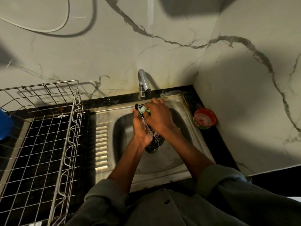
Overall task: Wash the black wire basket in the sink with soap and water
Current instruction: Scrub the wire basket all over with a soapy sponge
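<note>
Mostly hidden between two hands: black basket (156,141), held tilted above the sink (164,162) bowl, just below the tap (143,85). Only its lower mesh end and a dark upper corner near the fingertips visible; the middle covered. Left hand (140,128) curled round the basket's left side, gripping it. Right hand (158,116) laid over the top, fingers bent, pinching a pale green sponge (143,109) against the upper end; only a small patch of the sponge peeking out. Wet gleam or foam along the basket's edge, too blurred to tell which. Running water from the tap impossible to make out. Drain hidden behind the basket's lower end.

Steel sink with a ribbed strip on its left, set into a black counter (211,141) in a corner. Grime and pale streaks along the back edge by the tap's base. Red-rimmed round tub (204,118) on the counter at the right corner, well apart from the hands, contents unclear. Large silver wire rack (48,128) to the left of the sink, cut off by the left and lower edges. Something blue (4,124) at the far left, mostly out of view. Grey marble-look walls with dark veins, dim light, heavy shadows. Two looping cords (65,30) on the wall at upper left, ends out of sight. Grey-green sleeves (104,193) rolled back on both forearms.
</note>
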A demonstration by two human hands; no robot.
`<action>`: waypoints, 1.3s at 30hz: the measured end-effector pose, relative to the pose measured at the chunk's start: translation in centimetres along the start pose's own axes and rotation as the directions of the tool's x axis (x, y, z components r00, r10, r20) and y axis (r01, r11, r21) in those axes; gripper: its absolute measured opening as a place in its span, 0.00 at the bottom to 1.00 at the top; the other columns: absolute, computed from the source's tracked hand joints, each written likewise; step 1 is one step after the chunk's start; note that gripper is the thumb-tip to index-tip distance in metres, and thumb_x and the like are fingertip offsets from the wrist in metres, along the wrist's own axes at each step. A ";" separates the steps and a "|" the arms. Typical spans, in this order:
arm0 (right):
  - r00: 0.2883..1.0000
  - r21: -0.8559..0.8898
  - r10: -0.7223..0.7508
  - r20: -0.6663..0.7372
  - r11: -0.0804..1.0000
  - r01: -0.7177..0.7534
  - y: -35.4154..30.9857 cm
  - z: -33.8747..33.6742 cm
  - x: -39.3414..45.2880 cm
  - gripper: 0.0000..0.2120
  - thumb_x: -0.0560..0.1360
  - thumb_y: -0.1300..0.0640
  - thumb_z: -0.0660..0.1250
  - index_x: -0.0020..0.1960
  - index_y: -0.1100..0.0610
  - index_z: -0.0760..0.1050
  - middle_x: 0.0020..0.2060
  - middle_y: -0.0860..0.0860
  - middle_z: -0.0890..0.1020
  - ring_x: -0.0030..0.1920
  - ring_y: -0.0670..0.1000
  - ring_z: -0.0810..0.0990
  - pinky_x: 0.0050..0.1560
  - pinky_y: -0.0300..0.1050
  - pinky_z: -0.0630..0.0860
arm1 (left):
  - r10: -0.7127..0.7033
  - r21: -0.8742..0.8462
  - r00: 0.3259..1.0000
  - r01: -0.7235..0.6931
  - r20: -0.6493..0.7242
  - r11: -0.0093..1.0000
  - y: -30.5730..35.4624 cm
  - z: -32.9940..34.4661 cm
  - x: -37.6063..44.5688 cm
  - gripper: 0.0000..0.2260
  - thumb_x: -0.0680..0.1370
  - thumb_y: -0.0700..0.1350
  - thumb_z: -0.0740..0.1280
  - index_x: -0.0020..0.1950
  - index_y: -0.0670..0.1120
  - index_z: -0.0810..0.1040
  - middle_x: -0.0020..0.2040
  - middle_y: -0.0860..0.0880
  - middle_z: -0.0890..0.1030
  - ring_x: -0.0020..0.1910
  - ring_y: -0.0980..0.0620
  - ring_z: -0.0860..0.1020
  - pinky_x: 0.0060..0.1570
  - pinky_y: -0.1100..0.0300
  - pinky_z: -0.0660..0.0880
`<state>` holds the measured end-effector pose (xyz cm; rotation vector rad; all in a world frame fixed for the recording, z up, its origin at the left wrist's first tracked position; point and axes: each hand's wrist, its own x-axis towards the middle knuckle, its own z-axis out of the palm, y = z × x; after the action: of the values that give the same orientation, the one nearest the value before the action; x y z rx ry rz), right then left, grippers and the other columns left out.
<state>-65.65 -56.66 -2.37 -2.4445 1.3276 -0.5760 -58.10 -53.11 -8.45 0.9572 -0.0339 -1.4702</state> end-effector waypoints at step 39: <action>0.956 0.203 0.174 -0.235 0.971 -0.127 3.7 1.5 -4.1 0.06 0.71 0.52 0.70 0.48 0.49 0.82 0.41 0.45 0.80 0.44 0.50 0.79 0.47 0.50 0.77 | 0.032 -0.113 0.985 -0.052 -0.172 0.992 2.6 -0.1 0.6 0.42 0.81 0.74 0.46 0.72 0.43 0.77 0.68 0.36 0.80 0.64 0.35 0.80 0.60 0.42 0.78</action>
<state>-69.67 -55.10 -6.12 -2.1515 1.4675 -0.9490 -55.80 -54.03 -7.42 0.9771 0.1541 -1.3322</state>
